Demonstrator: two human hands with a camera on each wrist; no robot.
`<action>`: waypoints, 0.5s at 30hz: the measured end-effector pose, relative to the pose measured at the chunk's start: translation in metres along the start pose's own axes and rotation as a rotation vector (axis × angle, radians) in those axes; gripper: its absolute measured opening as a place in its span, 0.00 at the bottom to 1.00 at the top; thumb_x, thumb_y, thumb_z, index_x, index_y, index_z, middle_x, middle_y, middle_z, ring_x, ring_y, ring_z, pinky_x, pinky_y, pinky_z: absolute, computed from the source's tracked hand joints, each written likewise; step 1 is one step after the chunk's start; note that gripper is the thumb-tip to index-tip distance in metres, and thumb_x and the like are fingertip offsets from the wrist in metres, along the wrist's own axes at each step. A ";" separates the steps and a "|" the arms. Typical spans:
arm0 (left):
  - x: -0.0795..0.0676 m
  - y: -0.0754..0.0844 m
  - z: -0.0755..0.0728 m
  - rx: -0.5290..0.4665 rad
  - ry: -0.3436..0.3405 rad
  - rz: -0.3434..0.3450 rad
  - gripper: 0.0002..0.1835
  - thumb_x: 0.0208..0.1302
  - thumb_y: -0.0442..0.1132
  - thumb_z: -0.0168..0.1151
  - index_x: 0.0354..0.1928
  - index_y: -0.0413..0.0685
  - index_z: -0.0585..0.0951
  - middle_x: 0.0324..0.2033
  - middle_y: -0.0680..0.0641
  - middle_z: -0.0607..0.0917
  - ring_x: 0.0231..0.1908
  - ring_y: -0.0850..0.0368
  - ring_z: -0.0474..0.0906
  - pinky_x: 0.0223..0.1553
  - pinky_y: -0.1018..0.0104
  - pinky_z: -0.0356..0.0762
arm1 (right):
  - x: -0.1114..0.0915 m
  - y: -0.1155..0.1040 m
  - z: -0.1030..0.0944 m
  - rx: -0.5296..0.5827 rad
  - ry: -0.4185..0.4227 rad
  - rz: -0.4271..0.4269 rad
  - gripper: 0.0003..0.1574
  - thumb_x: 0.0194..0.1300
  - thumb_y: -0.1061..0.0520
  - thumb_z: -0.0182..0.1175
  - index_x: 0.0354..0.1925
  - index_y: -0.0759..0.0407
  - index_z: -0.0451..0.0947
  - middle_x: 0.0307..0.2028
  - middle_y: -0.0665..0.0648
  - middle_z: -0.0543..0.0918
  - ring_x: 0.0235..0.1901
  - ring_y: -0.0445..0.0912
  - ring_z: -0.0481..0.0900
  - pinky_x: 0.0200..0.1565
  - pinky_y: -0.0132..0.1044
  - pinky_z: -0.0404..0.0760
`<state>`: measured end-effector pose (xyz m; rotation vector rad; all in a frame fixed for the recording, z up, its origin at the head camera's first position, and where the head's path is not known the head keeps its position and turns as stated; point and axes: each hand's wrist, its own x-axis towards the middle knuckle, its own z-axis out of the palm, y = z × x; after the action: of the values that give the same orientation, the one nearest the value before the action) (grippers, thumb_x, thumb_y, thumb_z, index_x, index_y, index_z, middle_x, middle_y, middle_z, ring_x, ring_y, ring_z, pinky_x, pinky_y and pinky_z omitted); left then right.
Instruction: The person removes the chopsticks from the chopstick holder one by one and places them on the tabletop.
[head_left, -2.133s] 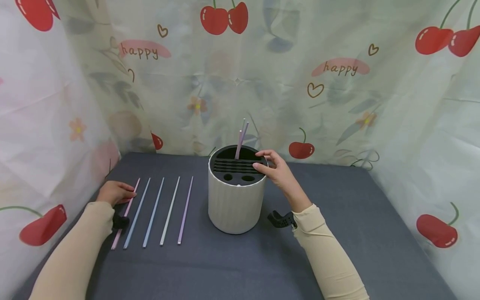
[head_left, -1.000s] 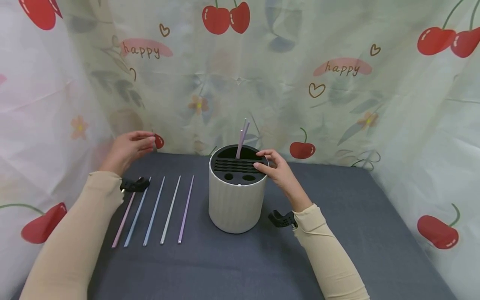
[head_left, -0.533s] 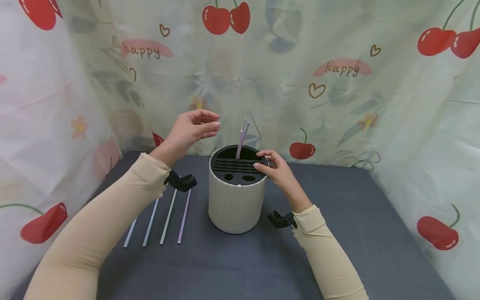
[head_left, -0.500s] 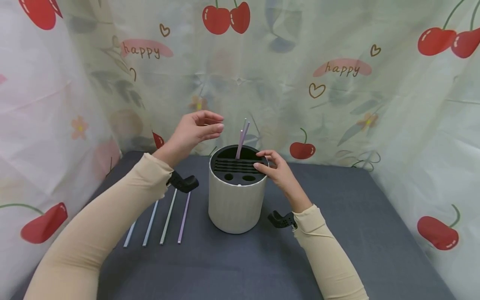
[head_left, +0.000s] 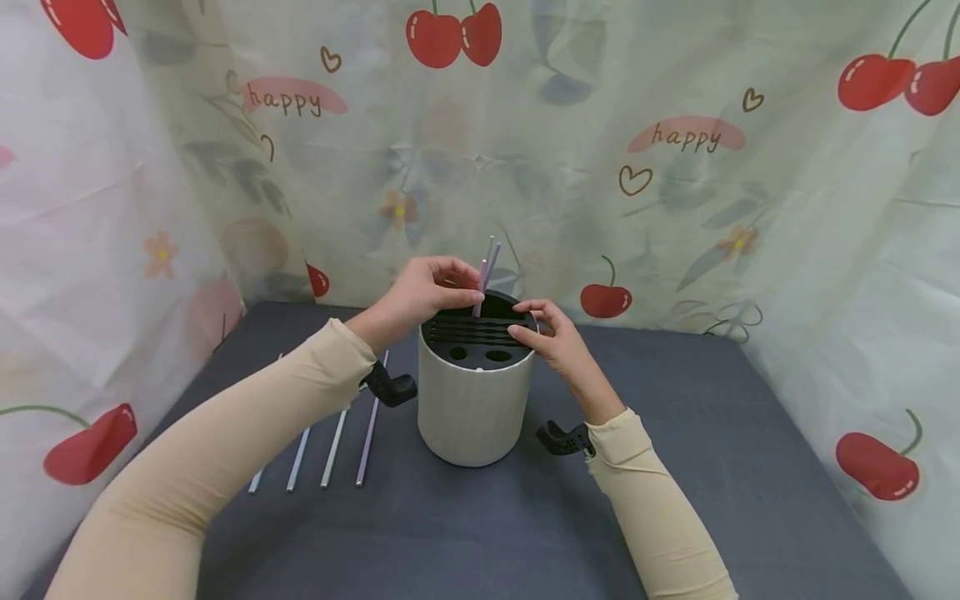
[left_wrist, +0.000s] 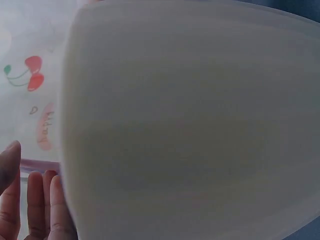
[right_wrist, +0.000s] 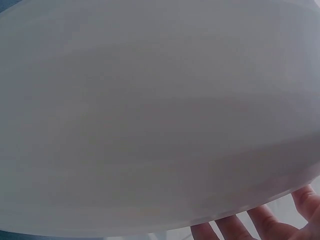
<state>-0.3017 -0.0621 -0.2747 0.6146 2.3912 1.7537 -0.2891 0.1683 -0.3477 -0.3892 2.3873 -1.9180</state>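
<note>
Slim, shiny pastel sticks (head_left: 491,266) stand near-upright in a white, black-topped cylindrical holder (head_left: 475,417), just right of my nearer left hand (head_left: 426,293). From afar, I cannot tell if it pinches; my right hand (head_left: 558,342) grips the holder.

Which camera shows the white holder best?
Head view: it shows the front of the white holder and most of its slotted black top, though the left hand covers part. Both wrist views show only its side wall, close up.
</note>
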 end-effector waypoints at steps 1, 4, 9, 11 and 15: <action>0.000 -0.001 0.000 0.009 -0.005 -0.003 0.14 0.61 0.36 0.68 0.48 0.41 0.82 0.43 0.46 0.83 0.46 0.51 0.79 0.52 0.58 0.80 | 0.000 0.000 0.000 -0.002 -0.001 0.002 0.25 0.68 0.55 0.59 0.60 0.59 0.67 0.58 0.63 0.70 0.42 0.45 0.78 0.47 0.34 0.80; 0.002 -0.004 0.002 0.026 -0.015 -0.015 0.13 0.61 0.37 0.68 0.46 0.42 0.82 0.42 0.46 0.82 0.46 0.50 0.78 0.52 0.57 0.79 | 0.000 -0.001 0.000 -0.010 -0.002 0.008 0.26 0.68 0.54 0.59 0.61 0.58 0.67 0.58 0.63 0.70 0.43 0.45 0.77 0.48 0.36 0.78; 0.006 -0.006 0.003 0.051 -0.023 -0.019 0.10 0.61 0.38 0.68 0.42 0.44 0.82 0.41 0.46 0.82 0.45 0.50 0.79 0.52 0.56 0.79 | 0.001 -0.001 0.000 -0.015 0.003 0.018 0.26 0.68 0.53 0.59 0.61 0.57 0.67 0.59 0.62 0.70 0.44 0.47 0.76 0.48 0.38 0.77; 0.007 -0.007 0.002 0.048 -0.018 -0.004 0.09 0.61 0.37 0.68 0.42 0.43 0.82 0.39 0.47 0.82 0.43 0.51 0.79 0.51 0.57 0.80 | 0.001 0.000 0.000 -0.018 0.005 0.022 0.26 0.68 0.53 0.59 0.61 0.57 0.67 0.59 0.62 0.70 0.44 0.48 0.76 0.49 0.38 0.77; 0.009 0.000 -0.005 -0.048 0.056 0.069 0.08 0.60 0.32 0.68 0.40 0.38 0.81 0.33 0.51 0.83 0.37 0.57 0.80 0.46 0.61 0.83 | 0.001 0.000 0.001 -0.044 0.015 0.034 0.26 0.68 0.51 0.60 0.60 0.55 0.68 0.61 0.62 0.68 0.46 0.50 0.73 0.49 0.40 0.74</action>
<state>-0.3118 -0.0634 -0.2720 0.6583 2.3839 1.8747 -0.2896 0.1675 -0.3475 -0.3360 2.4334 -1.8636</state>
